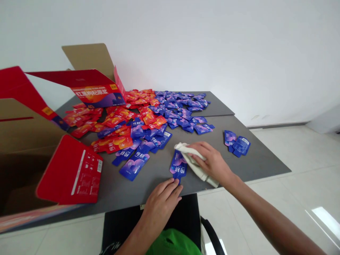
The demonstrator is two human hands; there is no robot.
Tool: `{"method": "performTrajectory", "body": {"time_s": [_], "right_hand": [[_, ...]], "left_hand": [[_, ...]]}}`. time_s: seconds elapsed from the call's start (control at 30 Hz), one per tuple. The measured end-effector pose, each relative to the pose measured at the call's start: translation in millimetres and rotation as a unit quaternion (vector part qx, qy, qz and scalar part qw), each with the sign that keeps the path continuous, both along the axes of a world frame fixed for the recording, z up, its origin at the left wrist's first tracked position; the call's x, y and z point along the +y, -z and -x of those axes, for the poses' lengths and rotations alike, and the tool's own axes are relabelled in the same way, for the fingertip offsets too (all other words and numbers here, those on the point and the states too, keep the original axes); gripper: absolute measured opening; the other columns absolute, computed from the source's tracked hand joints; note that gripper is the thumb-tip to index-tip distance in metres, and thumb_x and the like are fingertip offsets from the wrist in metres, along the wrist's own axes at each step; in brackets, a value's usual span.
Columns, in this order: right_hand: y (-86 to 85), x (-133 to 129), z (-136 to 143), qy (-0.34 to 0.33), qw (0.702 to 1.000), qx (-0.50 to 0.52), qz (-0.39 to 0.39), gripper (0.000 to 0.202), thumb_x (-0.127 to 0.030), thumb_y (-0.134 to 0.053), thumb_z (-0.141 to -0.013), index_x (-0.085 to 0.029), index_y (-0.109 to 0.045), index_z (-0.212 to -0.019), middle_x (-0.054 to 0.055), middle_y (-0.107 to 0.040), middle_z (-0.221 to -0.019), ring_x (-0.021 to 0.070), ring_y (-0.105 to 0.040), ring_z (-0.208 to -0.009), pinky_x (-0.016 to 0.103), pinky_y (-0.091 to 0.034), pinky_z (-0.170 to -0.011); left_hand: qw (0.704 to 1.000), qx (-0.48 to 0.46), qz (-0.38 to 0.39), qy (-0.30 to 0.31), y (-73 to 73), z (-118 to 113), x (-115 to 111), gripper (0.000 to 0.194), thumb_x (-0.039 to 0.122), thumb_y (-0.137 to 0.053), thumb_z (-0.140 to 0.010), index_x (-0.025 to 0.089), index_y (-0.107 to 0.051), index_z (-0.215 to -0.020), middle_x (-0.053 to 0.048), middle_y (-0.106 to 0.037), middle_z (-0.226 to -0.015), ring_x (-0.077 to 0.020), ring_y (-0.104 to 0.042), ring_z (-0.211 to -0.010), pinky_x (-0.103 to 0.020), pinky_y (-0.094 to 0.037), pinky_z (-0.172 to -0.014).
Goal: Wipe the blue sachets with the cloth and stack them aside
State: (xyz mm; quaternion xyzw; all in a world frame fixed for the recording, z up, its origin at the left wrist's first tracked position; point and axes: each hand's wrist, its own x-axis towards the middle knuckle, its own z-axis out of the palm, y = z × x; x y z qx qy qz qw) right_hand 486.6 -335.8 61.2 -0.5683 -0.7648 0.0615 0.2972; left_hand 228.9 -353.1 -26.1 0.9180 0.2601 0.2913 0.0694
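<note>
A blue pouch (178,165) lies flat near the front edge of the grey table, its narrow neck toward me. The fingertips of my left hand (162,199) press on that neck, fingers lying flat. In my right hand (209,161) is a white cloth (198,169), with its upper end resting over the far end of the same pouch. The rest of the cloth drapes down to the right, near the table edge. Just left of the pouch lies another blue pouch (135,164), at the front of a mixed pile.
Red pouches (117,117) and blue pouches (183,106) are heaped across the grey table (255,164). Two blue pouches (241,146) lie apart at the right. Open red boxes (71,173) stand at the left. A black chair (122,226) is below the front edge.
</note>
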Motion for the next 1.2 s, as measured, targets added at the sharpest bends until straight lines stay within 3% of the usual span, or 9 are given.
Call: {"method": "performTrajectory", "body": {"time_s": [0.13, 0.23, 0.43, 0.57, 0.7, 0.83, 0.97, 1.1, 1.2], "right_hand": [[28.9, 4, 33, -0.086, 0.992, -0.079, 0.039, 0.029, -0.046, -0.060, -0.102, -0.031, -0.071, -0.124, 0.008, -0.063, -0.125, 0.0207, -0.070, -0.103, 0.032, -0.061, -0.089], [47.9, 25, 26, -0.083, 0.990, -0.114, 0.027, 0.030, -0.045, -0.058, -0.103, -0.030, -0.070, -0.127, 0.008, -0.064, -0.122, 0.0226, -0.068, -0.109, 0.035, -0.060, -0.093], [29.4, 76, -11, 0.012, 0.990, -0.143, -0.004, 0.029, -0.037, -0.057, -0.105, -0.023, -0.068, -0.128, 0.011, -0.069, -0.119, 0.0257, -0.068, -0.109, 0.040, -0.058, -0.098], [14.1, 42, 9, 0.008, 0.996, -0.074, -0.041, 0.032, -0.039, -0.052, -0.107, -0.023, -0.063, -0.133, 0.011, -0.068, -0.124, 0.0231, -0.067, -0.113, 0.036, -0.056, -0.101], [30.6, 5, 31, -0.119, 0.988, -0.094, 0.011, 0.030, -0.042, -0.052, -0.107, -0.027, -0.065, -0.129, 0.008, -0.070, -0.124, 0.0220, -0.067, -0.116, 0.034, -0.058, -0.098], [47.1, 34, 10, -0.069, 0.992, -0.106, 0.013, 0.031, -0.041, -0.055, -0.105, -0.025, -0.066, -0.129, 0.010, -0.069, -0.125, 0.0232, -0.068, -0.114, 0.036, -0.059, -0.097], [30.8, 72, -18, 0.010, 0.990, -0.138, 0.006, 0.030, -0.039, -0.055, -0.105, -0.023, -0.067, -0.128, 0.011, -0.070, -0.118, 0.0249, -0.070, -0.107, 0.037, -0.059, -0.094], [11.2, 46, 2, 0.002, 0.995, -0.091, -0.031, 0.033, -0.040, -0.050, -0.108, -0.025, -0.063, -0.134, 0.011, -0.068, -0.125, 0.0230, -0.068, -0.113, 0.035, -0.057, -0.098], [18.4, 12, 28, -0.107, 0.990, -0.095, 0.009, 0.033, -0.042, -0.049, -0.108, -0.028, -0.065, -0.132, 0.009, -0.069, -0.125, 0.0211, -0.068, -0.114, 0.033, -0.058, -0.097]], "left_hand": [[1.000, -0.006, 0.018, -0.014, -3.3, -4, 1, 0.026, 0.026, -0.068, -0.098, 0.017, -0.069, -0.123, -0.007, -0.075, -0.124, -0.0259, -0.069, -0.115, -0.042, -0.060, -0.099], [0.999, -0.008, 0.031, -0.017, -4.3, -6, 2, 0.028, 0.025, -0.072, -0.095, 0.018, -0.069, -0.122, -0.007, -0.075, -0.124, -0.0264, -0.069, -0.115, -0.042, -0.059, -0.099], [0.999, -0.015, 0.045, -0.013, -4.2, -7, 4, 0.029, 0.024, -0.076, -0.092, 0.019, -0.069, -0.119, -0.006, -0.075, -0.120, -0.0268, -0.069, -0.112, -0.043, -0.060, -0.097], [0.998, -0.020, 0.060, -0.017, -5.9, -8, 4, 0.030, 0.023, -0.078, -0.091, 0.020, -0.069, -0.119, -0.006, -0.075, -0.120, -0.0262, -0.068, -0.113, -0.042, -0.059, -0.098], [0.997, -0.010, 0.067, -0.028, -9.6, -9, 3, 0.037, 0.022, -0.083, -0.085, 0.020, -0.069, -0.118, -0.006, -0.075, -0.115, -0.0282, -0.069, -0.108, -0.045, -0.060, -0.093], [0.997, -0.019, 0.065, -0.023, -11.1, -10, 4, 0.035, 0.021, -0.085, -0.083, 0.019, -0.069, -0.114, -0.006, -0.075, -0.114, -0.0269, -0.068, -0.107, -0.043, -0.059, -0.094], [0.997, -0.028, 0.062, -0.024, -9.8, -10, 4, 0.030, 0.022, -0.083, -0.085, 0.020, -0.070, -0.113, -0.006, -0.076, -0.113, -0.0257, -0.068, -0.107, -0.043, -0.059, -0.094], [0.997, -0.029, 0.064, -0.025, -10.2, -11, 4, 0.029, 0.022, -0.082, -0.086, 0.020, -0.070, -0.113, -0.006, -0.075, -0.113, -0.0257, -0.068, -0.108, -0.043, -0.059, -0.094], [0.997, -0.019, 0.068, -0.026, -12.1, -11, 4, 0.032, 0.022, -0.083, -0.085, 0.020, -0.070, -0.114, -0.006, -0.075, -0.111, -0.0270, -0.068, -0.106, -0.044, -0.059, -0.092]]}}
